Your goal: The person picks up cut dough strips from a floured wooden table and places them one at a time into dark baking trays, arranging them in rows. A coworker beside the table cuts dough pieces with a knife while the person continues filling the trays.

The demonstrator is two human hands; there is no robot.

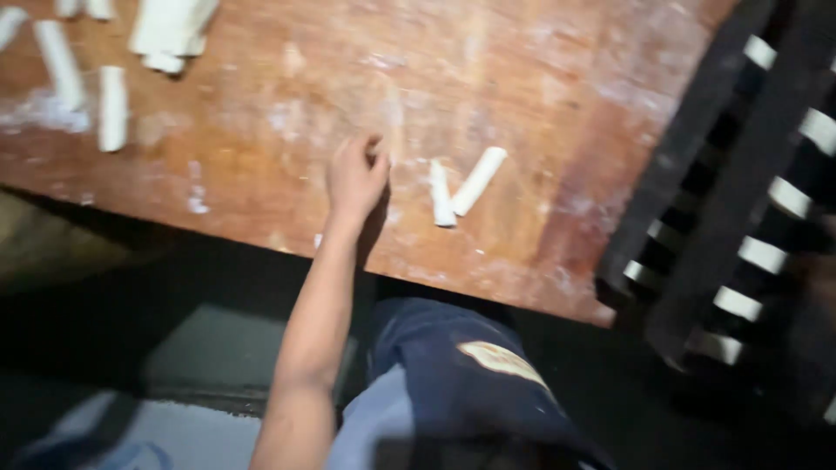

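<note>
My left hand [355, 177] rests on a floured wooden table [540, 96] near its front edge. Its fingers are loosely bent and touch the wood, and I see nothing in them. Just right of the hand lie two short white dough sticks forming a V: one upright stick [441, 195] and one slanted stick [480, 179]. The hand does not touch them. My right hand is out of view.
More white dough sticks [111, 109] lie at the table's far left, with a stacked pile [170, 30] at the top edge. A black slatted rack [697, 183] holding white strips stands at the right. My leg in blue cloth [453, 374] is below the table edge.
</note>
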